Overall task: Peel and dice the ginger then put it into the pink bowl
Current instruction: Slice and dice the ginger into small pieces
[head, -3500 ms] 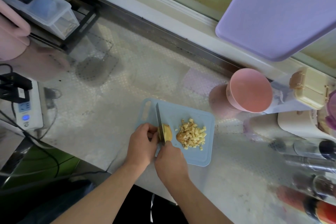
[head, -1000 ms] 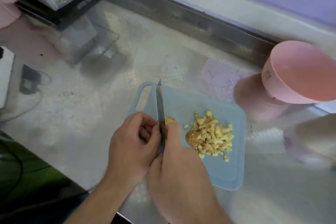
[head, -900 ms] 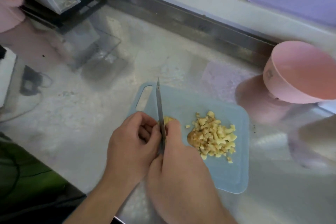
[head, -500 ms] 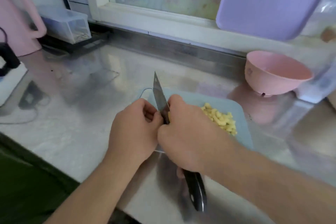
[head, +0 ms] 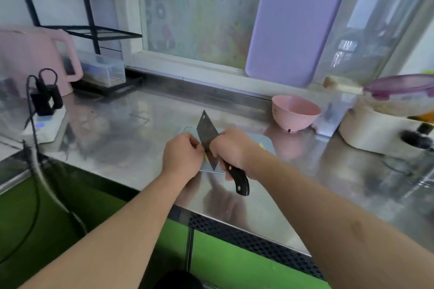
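Since half a second ago the view has lifted toward the window and the cleaver [head: 206,135] has tipped up, its blade now angled above the blue cutting board [head: 267,142]. Left hand [head: 182,156] sits with fingers curled at the blade's flat, seemingly pinching the last ginger [head: 206,157], of which only a yellow sliver shows; right hand [head: 231,150] grips the black handle. Dicing looks nearly finished, so next comes cutting that remnant and carrying the dice to the pink bowl [head: 294,112], standing well apart at the right.

Pink bowl [head: 295,112], lilac board [head: 296,23]
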A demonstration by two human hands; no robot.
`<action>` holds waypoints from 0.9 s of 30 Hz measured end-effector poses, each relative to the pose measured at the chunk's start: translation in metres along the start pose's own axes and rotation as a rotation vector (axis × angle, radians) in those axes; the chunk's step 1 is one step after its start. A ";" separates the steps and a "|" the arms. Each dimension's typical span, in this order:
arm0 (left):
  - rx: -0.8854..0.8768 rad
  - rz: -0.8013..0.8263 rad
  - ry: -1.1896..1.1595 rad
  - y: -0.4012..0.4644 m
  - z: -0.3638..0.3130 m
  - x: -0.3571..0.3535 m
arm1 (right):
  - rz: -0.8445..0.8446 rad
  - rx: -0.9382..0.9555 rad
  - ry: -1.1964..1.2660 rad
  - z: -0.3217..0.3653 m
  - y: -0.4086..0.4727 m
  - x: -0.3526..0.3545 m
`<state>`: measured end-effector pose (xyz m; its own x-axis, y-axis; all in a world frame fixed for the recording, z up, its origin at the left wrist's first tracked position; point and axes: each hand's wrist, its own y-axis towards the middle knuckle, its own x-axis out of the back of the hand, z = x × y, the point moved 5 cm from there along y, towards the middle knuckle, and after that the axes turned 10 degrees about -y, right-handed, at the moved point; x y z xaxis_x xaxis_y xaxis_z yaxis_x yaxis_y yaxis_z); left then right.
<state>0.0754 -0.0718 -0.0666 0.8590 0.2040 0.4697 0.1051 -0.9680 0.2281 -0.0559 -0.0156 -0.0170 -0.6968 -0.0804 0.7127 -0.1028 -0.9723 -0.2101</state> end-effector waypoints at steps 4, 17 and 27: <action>0.009 0.003 -0.030 -0.001 -0.001 0.000 | 0.058 -0.049 0.107 0.004 -0.004 0.010; -0.028 0.055 -0.207 -0.003 0.004 -0.005 | 0.146 -0.137 0.216 -0.015 0.013 0.032; -0.090 0.082 -0.002 -0.002 -0.002 -0.016 | 0.020 0.009 0.251 -0.033 0.036 0.059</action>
<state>0.0602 -0.0729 -0.0725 0.8638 0.1243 0.4883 -0.0107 -0.9643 0.2645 -0.1237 -0.0485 -0.0046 -0.8533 -0.0436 0.5196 -0.0815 -0.9731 -0.2155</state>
